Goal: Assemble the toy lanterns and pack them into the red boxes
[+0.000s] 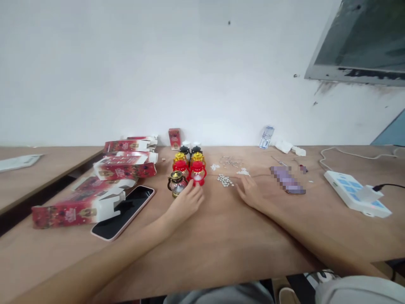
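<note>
My left hand (pixel 188 198) lies beside the front lanterns, its fingers apart and slightly bent, with no grip on anything visible. Its index finger overlaps the base of a red lantern (pixel 198 171); whether they touch I cannot tell. Just left of that hand stands a black-and-gold mini lantern (pixel 177 185), partly covered by it. Behind are another red lantern (pixel 180 166), a gold lantern (pixel 198 157) and a black lantern (pixel 184 151). My right hand (pixel 249 191) rests open on the table, next to small white pieces (pixel 243 172) and a cluster of silvery discs (pixel 225 180).
Opened red boxes (pixel 126 169) and a black-screened phone (pixel 126 213) lie on the left. Thin metal bits (pixel 230 161) sit behind the discs. To the right are a purple phone (pixel 287 179), a screwdriver-like tool (pixel 279 161) and a white power strip (pixel 348 190) with cables.
</note>
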The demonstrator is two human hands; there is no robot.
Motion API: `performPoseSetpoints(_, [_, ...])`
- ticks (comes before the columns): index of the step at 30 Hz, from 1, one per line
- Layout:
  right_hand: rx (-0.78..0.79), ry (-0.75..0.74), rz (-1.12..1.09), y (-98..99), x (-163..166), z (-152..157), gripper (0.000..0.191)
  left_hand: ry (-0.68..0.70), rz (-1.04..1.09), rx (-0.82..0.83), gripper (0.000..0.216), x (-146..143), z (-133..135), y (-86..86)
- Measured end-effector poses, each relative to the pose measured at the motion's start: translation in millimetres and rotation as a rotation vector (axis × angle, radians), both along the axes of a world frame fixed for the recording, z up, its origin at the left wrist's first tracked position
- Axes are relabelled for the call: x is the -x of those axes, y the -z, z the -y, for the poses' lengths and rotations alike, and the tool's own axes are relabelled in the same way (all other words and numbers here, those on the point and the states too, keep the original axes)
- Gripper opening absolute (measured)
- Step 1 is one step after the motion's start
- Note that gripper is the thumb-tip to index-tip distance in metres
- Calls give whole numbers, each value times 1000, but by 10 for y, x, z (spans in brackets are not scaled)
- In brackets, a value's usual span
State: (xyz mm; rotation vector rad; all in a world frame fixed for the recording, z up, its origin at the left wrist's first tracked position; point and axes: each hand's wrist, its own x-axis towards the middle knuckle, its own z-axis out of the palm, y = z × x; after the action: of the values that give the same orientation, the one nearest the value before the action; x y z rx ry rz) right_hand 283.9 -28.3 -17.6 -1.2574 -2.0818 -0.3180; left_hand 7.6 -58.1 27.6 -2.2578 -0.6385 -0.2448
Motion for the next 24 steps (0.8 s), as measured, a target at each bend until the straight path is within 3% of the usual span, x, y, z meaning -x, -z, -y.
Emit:
performPoseSetpoints(3, [31, 75, -23, 68, -56, -11, 20, -72, -28, 96, 26, 92, -70, 67])
performPoseSetpoints(7, [77, 77, 52, 26, -15, -1, 19, 15, 176, 204, 25, 168, -181, 150])
performPoseSetpoints(10, [91, 107, 94, 12, 3, 12, 20, 59, 244, 218, 26, 140, -147, 120])
performPoseSetpoints(14, [93, 132, 105, 16, 3, 13, 21, 57, 176, 116, 32, -21, 99, -35])
performPoseSetpoints(17, [98, 139, 116, 12, 5, 12, 21, 143, 148, -6, 35, -131, 273, -159])
performPoseSetpoints(21, [102, 158, 136, 25, 22, -11, 23, 237, 411, 51, 37, -126, 298, -184])
performPoseSetpoints(24, [103, 173, 149, 53, 50, -55, 23, 208, 730, 132, 55, -94, 244, -97])
